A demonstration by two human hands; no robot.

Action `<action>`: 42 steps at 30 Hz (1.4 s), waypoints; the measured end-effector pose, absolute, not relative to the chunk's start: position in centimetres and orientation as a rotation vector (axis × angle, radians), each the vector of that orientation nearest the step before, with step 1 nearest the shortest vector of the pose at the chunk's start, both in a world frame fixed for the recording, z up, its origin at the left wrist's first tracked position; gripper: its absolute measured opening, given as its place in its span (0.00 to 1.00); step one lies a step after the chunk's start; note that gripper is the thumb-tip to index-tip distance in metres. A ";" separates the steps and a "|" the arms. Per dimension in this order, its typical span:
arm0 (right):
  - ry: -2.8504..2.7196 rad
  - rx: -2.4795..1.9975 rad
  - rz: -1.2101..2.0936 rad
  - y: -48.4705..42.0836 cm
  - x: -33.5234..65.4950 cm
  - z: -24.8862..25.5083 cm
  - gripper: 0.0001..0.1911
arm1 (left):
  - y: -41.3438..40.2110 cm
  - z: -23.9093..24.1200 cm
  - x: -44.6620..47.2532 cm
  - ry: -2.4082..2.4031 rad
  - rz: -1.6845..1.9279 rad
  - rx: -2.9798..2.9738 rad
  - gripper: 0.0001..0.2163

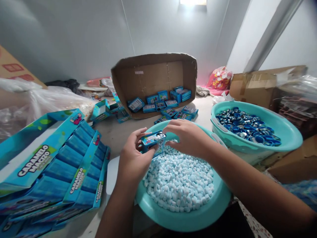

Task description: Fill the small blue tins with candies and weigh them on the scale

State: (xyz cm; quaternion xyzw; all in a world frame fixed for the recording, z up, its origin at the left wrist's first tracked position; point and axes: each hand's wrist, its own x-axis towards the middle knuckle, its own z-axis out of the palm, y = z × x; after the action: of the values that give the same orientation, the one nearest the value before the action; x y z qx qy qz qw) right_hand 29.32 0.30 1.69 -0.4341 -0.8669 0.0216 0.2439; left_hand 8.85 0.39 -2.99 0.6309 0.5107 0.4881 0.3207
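Blue candy tin (pixel 153 138) pinched by left hand (pixel 132 157) and right hand (pixel 189 137) mid-frame; a fingertip slip could drop it among the candies (pixel 178 181) in the teal basin (pixel 188 222).

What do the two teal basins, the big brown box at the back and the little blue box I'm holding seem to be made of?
Near teal basin and far teal basin: likely moulded plastic, smooth, soft sheen, rolled rims. Brown box: cardboard, matte, creased flaps. Small blue box in the left hand: probably glossy printed card; too small to be sure.
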 end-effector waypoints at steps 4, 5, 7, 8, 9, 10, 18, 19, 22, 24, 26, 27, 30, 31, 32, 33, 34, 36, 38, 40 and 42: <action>-2.404 -1.023 0.113 0.2 29.0 1.1 0.23 | 0.3 -3.0 8.8 1.266 1.253 1.693 0.30; -2.434 -0.991 0.119 0.2 28.8 0.9 0.21 | 0.3 -3.0 8.8 1.257 1.252 1.692 0.30; -2.474 -0.955 0.109 0.3 28.6 0.6 0.15 | 0.3 -3.1 8.8 1.257 1.267 1.684 0.30; -2.481 -0.947 0.101 0.3 28.6 0.6 0.13 | 0.3 -3.1 8.8 1.258 1.273 1.686 0.30; -2.480 -0.949 0.099 0.4 28.5 0.5 0.12 | 0.3 -3.2 8.8 1.258 1.274 1.694 0.30; -2.472 -0.956 0.104 0.4 28.5 0.5 0.11 | 0.3 -3.3 8.8 1.254 1.271 1.707 0.30; -2.352 -1.001 0.262 0.6 29.2 1.0 0.07 | 0.7 -3.9 8.9 1.288 1.373 1.678 0.29; -2.352 -0.992 0.291 0.5 29.3 1.1 0.11 | 0.7 -3.7 8.9 1.299 1.431 1.637 0.28; -2.334 -1.025 0.343 0.4 29.2 1.7 0.18 | 0.8 -2.5 8.2 1.272 1.615 1.508 0.27; -2.374 -1.132 0.356 0.7 28.8 2.6 0.16 | 0.8 -1.3 6.9 1.240 1.710 1.449 0.27; -2.541 -1.321 0.372 1.4 27.9 3.6 0.17 | 0.8 -0.1 5.0 1.246 1.767 1.436 0.28; -2.648 -1.421 0.385 1.8 27.3 4.0 0.19 | 0.7 0.3 4.0 1.271 1.776 1.446 0.29; -2.875 -1.621 0.450 3.3 25.1 4.4 0.23 | 0.5 0.9 1.2 1.426 1.697 1.509 0.30; -2.898 -1.640 0.472 3.8 24.4 4.1 0.25 | 0.5 0.7 0.5 1.499 1.649 1.526 0.30; -2.904 -1.646 0.489 4.1 23.8 3.6 0.27 | 0.4 0.5 0.0 1.582 1.605 1.533 0.30; -2.913 -1.645 0.505 4.4 23.3 2.8 0.28 | 0.4 0.2 -0.4 1.670 1.564 1.544 0.30; -2.925 -1.636 0.522 4.7 23.0 1.9 0.30 | 0.4 -0.1 -0.6 1.759 1.520 1.564 0.29; -2.951 -1.601 0.568 4.9 22.7 0.1 0.35 | 0.4 -0.6 -0.9 1.908 1.403 1.625 0.29; -2.984 -1.577 0.609 5.1 23.0 -1.2 0.40 | 0.3 -0.9 -1.0 1.959 1.216 1.687 0.28; -3.016 -1.560 0.628 5.2 23.3 -1.8 0.42 | 0.1 -1.0 -1.1 1.921 1.011 1.723 0.25; -3.062 -1.525 0.653 5.3 23.5 -1.7 0.41 | -0.2 -1.0 -1.0 1.864 0.912 1.728 0.24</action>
State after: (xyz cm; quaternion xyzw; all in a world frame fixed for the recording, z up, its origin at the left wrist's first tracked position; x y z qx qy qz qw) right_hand 23.48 5.30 -1.74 -0.4315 -0.8665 0.1849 -0.1697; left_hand -0.96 -0.24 -0.96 0.6243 0.6736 0.3295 0.2189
